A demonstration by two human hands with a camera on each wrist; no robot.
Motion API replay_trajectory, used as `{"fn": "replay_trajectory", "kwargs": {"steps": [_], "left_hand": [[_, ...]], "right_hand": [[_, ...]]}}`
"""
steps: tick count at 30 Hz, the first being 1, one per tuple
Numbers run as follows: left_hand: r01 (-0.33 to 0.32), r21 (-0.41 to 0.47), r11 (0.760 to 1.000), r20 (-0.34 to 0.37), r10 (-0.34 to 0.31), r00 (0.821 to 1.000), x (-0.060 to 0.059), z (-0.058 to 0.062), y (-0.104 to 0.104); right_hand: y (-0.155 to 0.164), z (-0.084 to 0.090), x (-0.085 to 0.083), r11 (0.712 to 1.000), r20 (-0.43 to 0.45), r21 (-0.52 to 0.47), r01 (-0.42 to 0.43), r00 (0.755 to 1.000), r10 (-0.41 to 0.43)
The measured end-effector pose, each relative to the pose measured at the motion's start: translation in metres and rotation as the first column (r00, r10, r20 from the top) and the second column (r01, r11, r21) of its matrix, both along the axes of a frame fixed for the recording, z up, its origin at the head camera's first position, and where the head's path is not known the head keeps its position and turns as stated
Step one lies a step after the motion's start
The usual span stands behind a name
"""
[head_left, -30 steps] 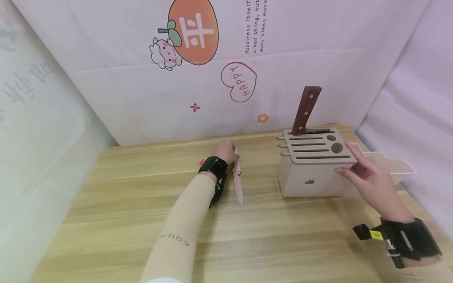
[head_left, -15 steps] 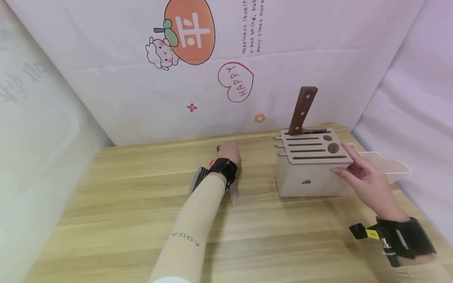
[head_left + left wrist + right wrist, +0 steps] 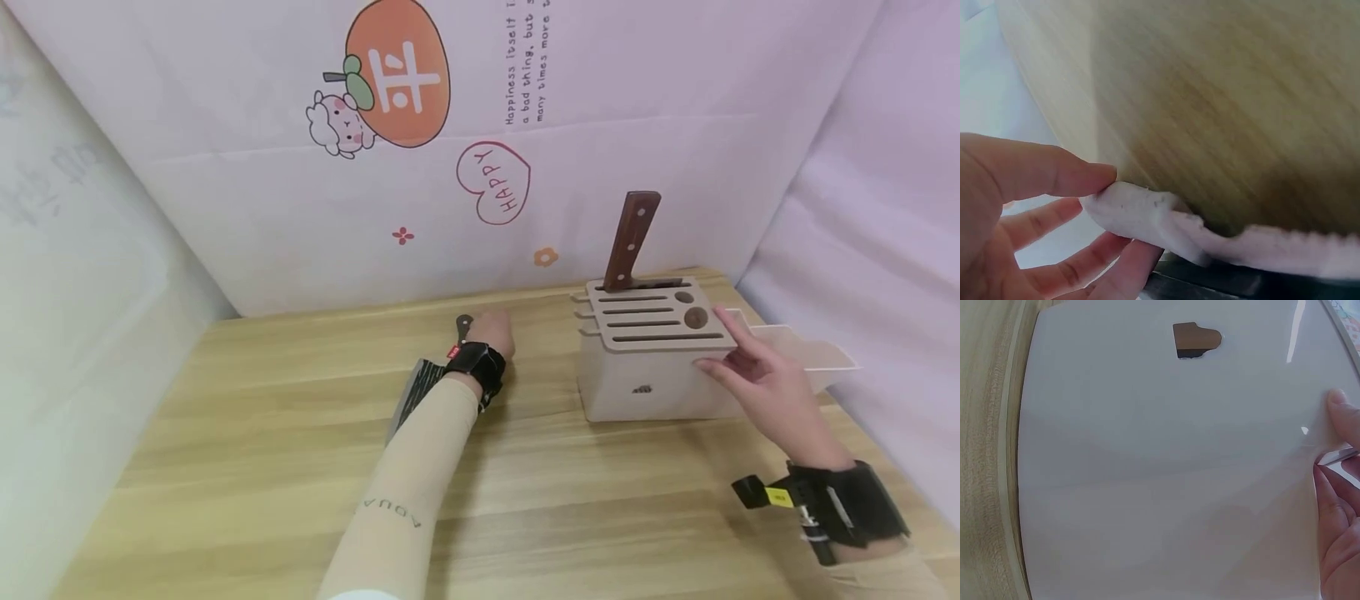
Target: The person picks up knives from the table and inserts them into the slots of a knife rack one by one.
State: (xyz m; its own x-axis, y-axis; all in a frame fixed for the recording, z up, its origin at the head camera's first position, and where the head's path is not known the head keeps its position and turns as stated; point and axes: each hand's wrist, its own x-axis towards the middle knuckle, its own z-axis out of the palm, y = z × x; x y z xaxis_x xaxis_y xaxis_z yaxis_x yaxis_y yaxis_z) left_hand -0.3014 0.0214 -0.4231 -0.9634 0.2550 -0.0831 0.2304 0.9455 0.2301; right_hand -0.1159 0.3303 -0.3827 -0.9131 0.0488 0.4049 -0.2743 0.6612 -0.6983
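My left hand (image 3: 491,332) pinches the pink knife (image 3: 1260,248), my right hand (image 3: 776,400) grips the knife block (image 3: 678,392); probably picking up, needing a lift clear of the dark-bladed knife (image 3: 421,392) beside my left.

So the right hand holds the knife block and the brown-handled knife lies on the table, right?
Not on the table: the head view shows the brown-handled knife slotted into the knife block. The right hand does hold the block.

Both hands (image 3: 492,333) (image 3: 772,396) pinch, the left arm (image 3: 408,487) stretched forward
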Motion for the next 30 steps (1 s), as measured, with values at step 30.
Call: {"fn": "replay_trajectory", "kwargs": {"steps": [30], "left_hand": [[0.46,0.868,0.189,-0.474,0.032,0.88,0.092,0.202,-0.043]], "right_hand": [[-0.001,-0.003,-0.002,0.997,-0.019,-0.073,-0.006,1.0,0.004]]}}
